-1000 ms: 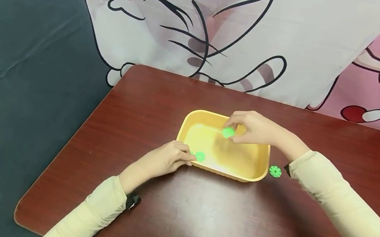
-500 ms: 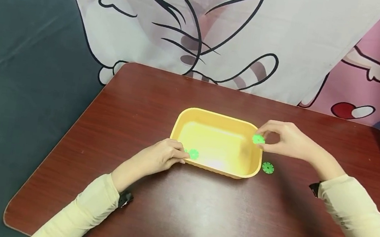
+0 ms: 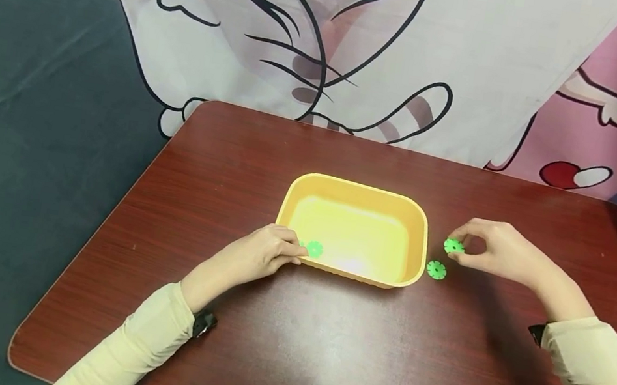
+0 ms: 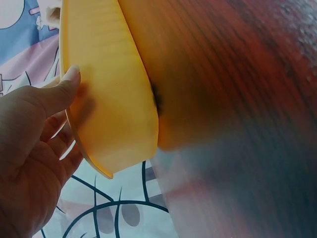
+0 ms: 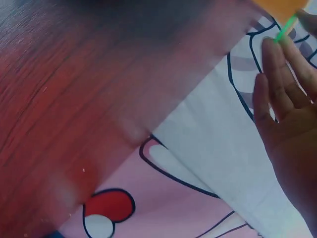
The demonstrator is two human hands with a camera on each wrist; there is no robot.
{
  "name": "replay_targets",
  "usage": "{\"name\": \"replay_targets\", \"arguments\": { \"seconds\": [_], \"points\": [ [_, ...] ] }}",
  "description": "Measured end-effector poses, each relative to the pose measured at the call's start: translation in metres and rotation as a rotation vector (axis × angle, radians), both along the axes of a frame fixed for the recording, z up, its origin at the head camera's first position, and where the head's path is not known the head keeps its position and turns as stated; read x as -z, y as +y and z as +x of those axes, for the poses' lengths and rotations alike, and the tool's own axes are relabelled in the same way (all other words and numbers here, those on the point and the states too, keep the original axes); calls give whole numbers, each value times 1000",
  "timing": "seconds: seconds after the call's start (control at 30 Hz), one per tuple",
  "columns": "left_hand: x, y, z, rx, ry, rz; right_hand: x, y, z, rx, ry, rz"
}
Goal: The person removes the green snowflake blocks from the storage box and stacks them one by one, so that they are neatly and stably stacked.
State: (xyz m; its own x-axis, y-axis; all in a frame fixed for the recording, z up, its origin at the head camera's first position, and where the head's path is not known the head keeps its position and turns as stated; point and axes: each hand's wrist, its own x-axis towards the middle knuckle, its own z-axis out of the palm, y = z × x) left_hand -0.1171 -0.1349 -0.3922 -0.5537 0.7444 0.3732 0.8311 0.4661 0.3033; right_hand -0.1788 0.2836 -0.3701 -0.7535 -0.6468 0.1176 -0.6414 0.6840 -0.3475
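Observation:
A yellow plastic tray (image 3: 371,189) stands on the table, its front-left rim gripped by my left hand (image 3: 252,256). In the left wrist view the thumb (image 4: 67,91) presses the outer side of the tray wall (image 4: 114,99), with the other fingers behind the rim. To the right of the tray, my right hand (image 3: 504,250) pinches a green notched plastic disc (image 3: 453,246) between thumb and fingers. The right wrist view shows that disc (image 5: 286,28) edge-on. A second green disc (image 3: 436,270) lies flat on the table beside the tray. Another green disc (image 3: 314,249) is inside the tray near my left fingertips.
The dark red wooden table (image 3: 321,352) has rounded corners. A cartoon-cat cloth (image 3: 481,59) hangs behind its far edge, and dark green fabric (image 3: 29,114) lies to the left. Each wrist wears a small black device, such as this one (image 3: 204,324) on the left.
My right hand has moved from over the tray out past its right side, carrying the pinched green disc down close to the one on the table. My left hand stays on the rim.

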Motion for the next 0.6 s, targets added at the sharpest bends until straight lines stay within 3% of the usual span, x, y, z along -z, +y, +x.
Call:
{"name": "replay_targets", "arguments": {
  "seconds": [0.17, 0.6],
  "points": [
    [1, 0, 0, 0, 18, 22, 11, -1, 4, -22, -19, 63],
    [4, 0, -1, -4, 29, 20, 34, -7, 12, -31, -79, 86]
  ]
}}
